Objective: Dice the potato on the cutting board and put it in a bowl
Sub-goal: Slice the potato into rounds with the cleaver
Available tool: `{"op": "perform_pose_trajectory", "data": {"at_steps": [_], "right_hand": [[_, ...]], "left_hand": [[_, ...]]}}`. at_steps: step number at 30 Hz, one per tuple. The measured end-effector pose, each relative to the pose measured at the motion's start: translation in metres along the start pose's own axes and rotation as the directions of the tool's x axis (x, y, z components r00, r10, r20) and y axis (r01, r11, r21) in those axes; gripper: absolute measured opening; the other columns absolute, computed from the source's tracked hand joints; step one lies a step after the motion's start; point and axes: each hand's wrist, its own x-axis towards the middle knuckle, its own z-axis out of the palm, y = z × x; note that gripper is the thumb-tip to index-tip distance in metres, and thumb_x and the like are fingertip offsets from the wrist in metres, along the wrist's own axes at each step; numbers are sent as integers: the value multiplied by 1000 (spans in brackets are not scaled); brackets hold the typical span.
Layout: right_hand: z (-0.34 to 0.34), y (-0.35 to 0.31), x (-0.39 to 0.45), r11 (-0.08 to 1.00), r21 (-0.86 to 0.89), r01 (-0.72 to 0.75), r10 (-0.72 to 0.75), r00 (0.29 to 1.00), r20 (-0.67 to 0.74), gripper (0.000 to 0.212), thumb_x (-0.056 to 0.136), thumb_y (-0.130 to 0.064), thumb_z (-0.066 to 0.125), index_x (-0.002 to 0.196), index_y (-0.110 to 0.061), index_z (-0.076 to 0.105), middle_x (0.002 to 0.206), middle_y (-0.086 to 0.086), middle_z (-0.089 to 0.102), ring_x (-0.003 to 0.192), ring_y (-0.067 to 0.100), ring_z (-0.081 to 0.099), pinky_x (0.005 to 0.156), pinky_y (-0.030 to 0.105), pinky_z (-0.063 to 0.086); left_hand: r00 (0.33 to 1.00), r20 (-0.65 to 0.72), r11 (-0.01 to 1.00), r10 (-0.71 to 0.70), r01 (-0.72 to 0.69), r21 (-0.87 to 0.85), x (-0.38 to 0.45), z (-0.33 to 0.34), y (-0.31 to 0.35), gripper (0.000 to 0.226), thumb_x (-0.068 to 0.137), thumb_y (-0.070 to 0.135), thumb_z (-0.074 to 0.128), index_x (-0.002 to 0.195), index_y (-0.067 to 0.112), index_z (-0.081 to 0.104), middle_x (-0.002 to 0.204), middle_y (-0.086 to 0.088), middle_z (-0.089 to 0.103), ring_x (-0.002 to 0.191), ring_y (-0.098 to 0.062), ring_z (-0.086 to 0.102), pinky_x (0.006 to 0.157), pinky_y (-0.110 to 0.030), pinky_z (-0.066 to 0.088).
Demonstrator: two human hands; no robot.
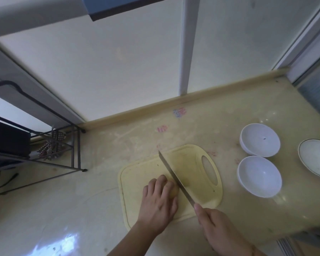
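Currently the potato (pixel 174 191) lies on the pale yellow cutting board (pixel 192 163), near the middle of the worktop (pixel 81 209). The left hand (pixel 158 202) rests over the potato with curled fingers, holding it in place. The right hand (pixel 213 226) grips the handle of the knife (pixel 175 179), whose blade runs diagonally across the board against the potato's right side. Three white bowls (pixel 259 176) stand to the right of the board. A black wire rack (pixel 44 150) stands at the left.

Glossy, smooth cream stone-look bench (pixel 118 137); matt pale-yellow plastic cutting board (pixel 140 170); shiny steel knife blade (pixel 174 178); glazed white ceramic bowls (pixel 260 139); dark matt metal wire rack (pixel 74 150).
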Motion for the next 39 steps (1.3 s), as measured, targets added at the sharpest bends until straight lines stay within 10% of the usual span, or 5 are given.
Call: {"op": "perform_pose_trajectory", "data": {"at_steps": [9,14,19,25,39], "right_hand": [[-5,-10,-23,998,-46,-38,45,987,154,80,59,-96,17,61,-22,45,52,-4,54,49,1,50,55,13,39],[13,4,-32,1000,-15,16,-20,970,-243,70,78,-83,37,57,-19,57,60,-1,59,74,1,57,71,19,45],[16,7,-32,1000,-11,-29,25,959,-284,95,44,-104,1,59,-31,59,79,-16,66,77,-6,59,72,12,42],[7,-11,1,998,-57,22,-19,999,46,54,98,-50,36,55,-18,42,49,-2,47,48,1,44,62,24,38],[8,-8,-4,997,1,81,-81,996,-24,53,97,-49,38,55,-17,40,47,-4,47,49,4,41,57,19,37]], "left_hand": [[1000,1,1000,14,-14,20,-2,4,-3,42,88,42,53,122,18,49,129,-7,48,107,-31,50,83,-37,36],[1000,4,1000,17,-17,5,-4,5,-4,42,88,41,54,122,17,49,130,-8,49,108,-31,49,84,-37,36],[1000,5,1000,10,-10,-25,-4,8,-4,43,88,39,55,123,16,49,129,-9,49,109,-32,49,89,-36,38],[999,-4,997,37,-37,-63,0,8,-5,41,89,37,54,123,13,49,128,-9,47,109,-33,51,93,-37,40],[1000,13,996,19,-18,-84,-7,-1,-3,39,93,37,47,126,16,47,130,-7,45,112,-31,50,92,-38,38]]}}
